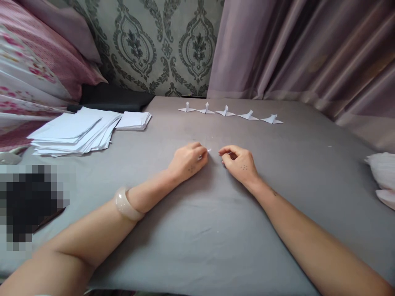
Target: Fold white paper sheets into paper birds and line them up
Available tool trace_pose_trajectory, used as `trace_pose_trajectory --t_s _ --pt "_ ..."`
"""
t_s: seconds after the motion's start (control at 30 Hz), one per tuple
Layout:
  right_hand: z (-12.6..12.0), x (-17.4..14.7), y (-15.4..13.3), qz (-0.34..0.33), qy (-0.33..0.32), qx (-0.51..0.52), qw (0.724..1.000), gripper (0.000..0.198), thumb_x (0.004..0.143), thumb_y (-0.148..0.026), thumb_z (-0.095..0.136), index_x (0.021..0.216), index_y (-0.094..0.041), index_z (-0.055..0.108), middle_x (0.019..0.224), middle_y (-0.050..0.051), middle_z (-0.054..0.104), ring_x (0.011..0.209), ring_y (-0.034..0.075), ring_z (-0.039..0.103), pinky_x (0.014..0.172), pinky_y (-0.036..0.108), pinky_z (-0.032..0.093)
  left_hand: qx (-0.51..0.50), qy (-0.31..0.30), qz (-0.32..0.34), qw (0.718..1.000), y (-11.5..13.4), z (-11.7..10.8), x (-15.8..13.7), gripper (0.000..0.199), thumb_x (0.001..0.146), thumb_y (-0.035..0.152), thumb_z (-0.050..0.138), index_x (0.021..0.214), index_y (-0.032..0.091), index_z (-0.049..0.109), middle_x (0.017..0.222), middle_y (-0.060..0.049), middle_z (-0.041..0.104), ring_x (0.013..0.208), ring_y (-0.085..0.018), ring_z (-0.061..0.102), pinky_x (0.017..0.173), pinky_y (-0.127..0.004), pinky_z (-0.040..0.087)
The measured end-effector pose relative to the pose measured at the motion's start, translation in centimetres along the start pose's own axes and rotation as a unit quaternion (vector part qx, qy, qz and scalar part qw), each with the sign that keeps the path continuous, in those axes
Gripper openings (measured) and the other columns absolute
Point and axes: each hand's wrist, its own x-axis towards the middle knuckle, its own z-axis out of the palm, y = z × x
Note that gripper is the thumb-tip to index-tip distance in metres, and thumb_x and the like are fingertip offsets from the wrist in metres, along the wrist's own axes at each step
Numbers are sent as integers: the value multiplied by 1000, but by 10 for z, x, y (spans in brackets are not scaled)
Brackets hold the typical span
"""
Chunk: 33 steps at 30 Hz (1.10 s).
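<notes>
From my end, through the head camera, I see both hands above the middle of the grey worktop (185, 242), close to each other but apart. My left hand (191, 159) is curled, thumb against fingers, pinching a small white scrap (209, 151) that peeks out at the fingertips; most of it is hidden, so I can't make out its shape. My right hand (239, 161) is bent inward facing it, thumb near the index finger, and I cannot tell whether anything is between them. A pale bangle (128, 205) circles my left forearm. Beyond the hands, five folded paper birds (226, 111) stand in a row near the far edge, wings spread flat and necks up, the row slanting a little nearer to me at its right end. To the left lies a big, uneven paper stack (64, 128), with a smaller stack (132, 121) just beside its right side and a black cloth (114, 98) behind them. Patterned wallpaper (166, 49) and a mauve curtain (277, 49) back the scene, and floral fabric (21, 78) hangs at far left.
</notes>
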Motion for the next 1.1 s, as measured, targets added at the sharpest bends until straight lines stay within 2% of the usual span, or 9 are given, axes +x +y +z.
trace_pose_trajectory --t_s 0.07,0.17,0.27,0.4,0.5,0.63,0.8,0.93,1.1 --pt "1 0 -5 55 12 63 996 16 71 -22 55 84 -18 63 79 4 69 66 16 62 62 30 48 -166 70 -116 977 -1 -1 4 20 82 26 55 77 13 69 72 -4 65 64 -12 54 61 -23 41" --pt "3 -3 -16 116 -14 172 978 30 70 -28 62 97 -17 56 93 8 67 79 18 63 62 30 49 -404 98 -240 877 1 -3 8 20 77 29 60 70 12 67 60 0 58 56 -9 50 57 -21 40" --pt "7 -8 -27 150 -95 274 945 43 68 -36 71 104 -18 56 102 9 64 89 18 61 66 28 50 -526 94 -286 795 8 -2 9 17 71 28 65 66 11 65 61 0 57 55 -7 49 55 -20 40" --pt "11 -11 -32 151 -103 335 924 34 71 -47 70 87 -17 62 88 4 65 82 15 59 64 25 46 -570 61 -303 761 18 3 5 18 70 28 68 71 10 66 64 -1 59 60 -8 52 55 -19 40" --pt "10 -9 -29 150 -80 328 929 33 73 -48 67 81 -17 63 80 3 63 72 13 58 60 24 43 -569 37 -277 774 17 4 2 22 71 28 70 84 11 66 76 -4 63 69 -10 57 60 -20 44" --pt "6 -5 -23 127 -93 261 952 28 76 -44 63 83 -17 63 74 1 63 64 12 58 56 25 42 -517 34 -195 833 11 1 2 36 69 20 70 104 16 62 88 -2 64 79 -12 59 70 -22 47" --pt "2 0 -11 65 -110 128 983 21 81 -34 57 91 -17 66 78 2 68 67 14 60 64 27 45 -370 -50 -176 911 4 0 0 18 77 26 62 89 14 68 80 -3 65 62 -9 54 61 -22 44" --pt "-1 2 -10 89 -127 28 988 30 79 -28 60 106 -17 61 78 2 70 64 14 60 64 28 45 -302 -74 -155 938 -2 5 -2 22 77 24 61 97 15 65 81 -4 67 69 -12 58 63 -23 45" --pt "0 -2 -14 60 -109 -80 989 17 80 -27 58 95 -19 63 79 2 68 65 14 59 67 28 44 -202 -105 -122 966 -2 6 -3 14 79 24 59 89 15 66 77 -3 64 68 -12 55 61 -23 43"
